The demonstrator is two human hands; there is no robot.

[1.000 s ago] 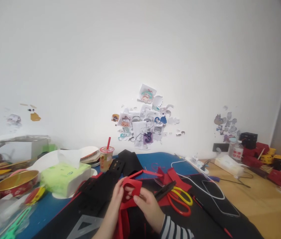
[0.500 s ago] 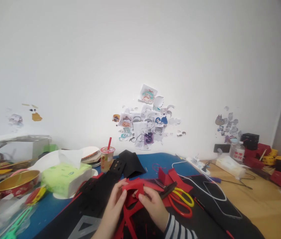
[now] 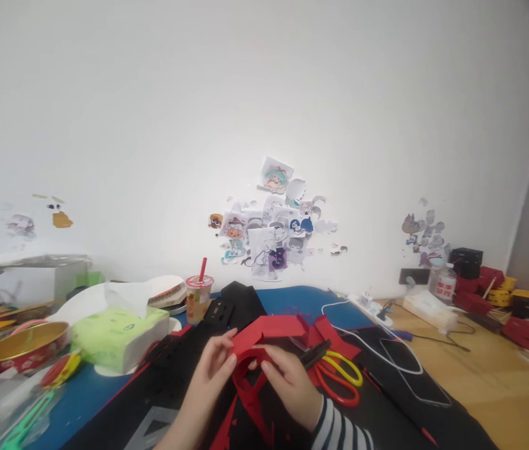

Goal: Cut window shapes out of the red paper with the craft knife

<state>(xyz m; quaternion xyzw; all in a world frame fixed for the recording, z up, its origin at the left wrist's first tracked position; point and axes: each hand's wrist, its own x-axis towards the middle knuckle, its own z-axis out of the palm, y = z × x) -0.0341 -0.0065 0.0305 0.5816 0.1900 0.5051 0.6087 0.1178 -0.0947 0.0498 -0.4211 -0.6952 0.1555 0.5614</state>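
Between my hands is a piece of red paper [image 3: 271, 326], bent and cut, with strips hanging below it. My left hand [image 3: 212, 365] is closed on its left edge, thumb against the fingers. My right hand [image 3: 290, 381], below a striped cuff, pinches a curled inner part of the same paper. Just right of that hand lie scissors with red and yellow handles [image 3: 339, 381], their dark blades partly under red scraps [image 3: 334, 337]. Beneath everything spreads a black mat [image 3: 376, 412]. A clear triangle ruler [image 3: 152, 428] sits by my left forearm.
On the left are a green tissue box [image 3: 118, 337], a gold-rimmed bowl [image 3: 27, 347] and a green-handled tool [image 3: 30, 425]. A drink cup with a straw [image 3: 197, 297] stands behind. Rightward are a phone [image 3: 416, 375], a white cable [image 3: 381, 350], a pen [image 3: 400, 403] and a power strip [image 3: 370, 310].
The red paper has been turned and raised, so a broad flat face now shows above my hands. Both hands still hold it. The view has shifted slightly.
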